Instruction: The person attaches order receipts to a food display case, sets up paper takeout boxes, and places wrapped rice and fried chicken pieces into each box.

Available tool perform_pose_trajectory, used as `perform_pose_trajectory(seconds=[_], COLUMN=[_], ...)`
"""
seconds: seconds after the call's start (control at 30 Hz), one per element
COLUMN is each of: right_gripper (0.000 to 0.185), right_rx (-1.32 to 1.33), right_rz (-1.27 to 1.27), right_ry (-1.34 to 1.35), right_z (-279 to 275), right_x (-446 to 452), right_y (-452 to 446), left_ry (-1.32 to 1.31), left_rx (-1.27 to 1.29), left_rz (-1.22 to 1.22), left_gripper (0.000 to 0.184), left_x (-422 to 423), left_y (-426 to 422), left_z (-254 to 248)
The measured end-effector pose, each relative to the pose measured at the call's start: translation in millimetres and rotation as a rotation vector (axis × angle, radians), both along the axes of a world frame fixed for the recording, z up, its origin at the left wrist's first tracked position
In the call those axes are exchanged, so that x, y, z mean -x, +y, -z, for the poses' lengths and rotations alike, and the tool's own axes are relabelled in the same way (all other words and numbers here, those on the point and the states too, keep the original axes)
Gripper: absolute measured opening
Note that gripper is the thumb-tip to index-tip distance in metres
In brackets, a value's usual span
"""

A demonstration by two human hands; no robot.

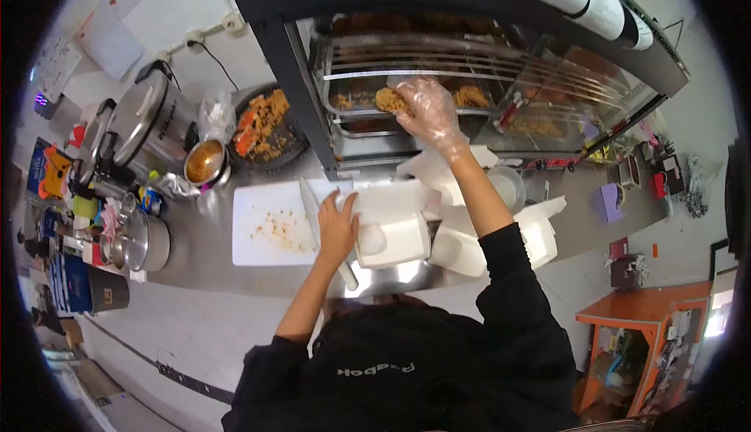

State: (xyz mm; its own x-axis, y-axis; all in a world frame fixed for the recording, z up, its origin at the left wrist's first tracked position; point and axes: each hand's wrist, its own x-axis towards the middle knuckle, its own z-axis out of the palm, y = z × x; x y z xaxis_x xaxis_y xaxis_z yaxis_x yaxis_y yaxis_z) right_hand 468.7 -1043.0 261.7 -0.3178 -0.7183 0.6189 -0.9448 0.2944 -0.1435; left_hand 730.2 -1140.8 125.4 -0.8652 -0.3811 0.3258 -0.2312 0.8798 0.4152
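A clear plastic glove covers my right hand (429, 113), whose fingers are closed on a piece of breaded food (390, 101) in front of the warming cabinet's (303, 91) trays. My bare left hand (339, 225) is beside the knife (310, 207) and the raised lid of an open white food box (395, 242); its fingers are apart. The knife lies along the right side of a white cutting board (270, 248) scattered with crumbs. In the box is a small whitish round item (371, 238). More open white boxes (458, 246) stand to the right.
At the back left are a black pan of orange food (262, 128), a bowl of sauce (206, 163) and a large metal pressure cooker (152, 123). Steel pots (147, 240) stand at the left. A clear round tub (507, 189) and a purple tape dispenser (611, 203) are right.
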Motion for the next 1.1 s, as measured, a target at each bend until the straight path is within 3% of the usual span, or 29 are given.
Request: perform_pose_trajectory(seconds=[0.07,0.13,0.17,0.2,0.23,0.3,0.37,0.4,0.43,0.5,0.57,0.67,0.73,0.83,0.93,1.07,1.1], right_gripper=[0.05,0.055,0.059,0.057,0.053,0.044,0.04,0.038,0.039,0.041,0.036,0.045,0.049,0.049,0.051,0.05,0.043], right_rx=[0.216,0.185,0.238,0.001,0.169,-0.455,-0.474,-0.48,-0.266,0.474,-0.115,0.216,-0.55,-0.451,-0.384,-0.272,-0.108], right_rz=[-0.135,-0.198,-0.275,-0.026,-0.113,0.212,0.204,0.196,0.17,-0.073,0.273,0.331,0.588,0.679,0.642,0.34,0.119], right_ry=[0.341,0.238,0.053,-0.266,-0.67,-0.947,-0.793,-0.714,-0.661,-1.136,-0.332,0.058,-0.311,-0.488,-0.258,-0.583,-0.751], right_z=[18,44,52,81,100,94,154,151,147,126,54,18,-32,-37,-13,-2,6], right_x=[-21,-52,-75,-106,-130,-159,-165,-166,-165,-152,-100,-11,21,52,73,58,52], right_y=[16,38,51,65,77,78,81,78,78,69,63,33,13,-9,-29,-8,-3], left_ry=[0.005,0.006,0.035,0.043,0.053,0.068,0.075,0.081,0.088,0.096,0.105,0.152,0.175,0.193,0.213,0.245,0.249], left_rx=[-0.074,-0.127,-0.104,-0.106,-0.108,-0.127,-0.161,-0.171,-0.177,-0.186,-0.191,-0.162,-0.16,-0.168,-0.157,-0.098,-0.092], left_rz=[-0.004,-0.021,-0.02,-0.027,-0.035,-0.044,-0.049,-0.047,-0.045,-0.049,-0.054,-0.07,-0.082,-0.11,-0.112,-0.03,0.025], left_gripper=[0.051,0.05,0.049,0.049,0.049,0.048,0.047,0.046,0.045,0.043,0.041,0.031,0.024,0.017,0.015,0.018,0.021], left_x=[-3,-3,-5,-7,-10,-12,-13,-14,-15,-20,-25,-32,-38,-43,-42,-21,-12], left_y=[2,0,0,-1,-1,-3,-2,0,0,2,7,14,16,19,22,33,37], left_z=[10,21,24,27,31,34,33,33,32,28,23,24,30,29,19,-4,-4])
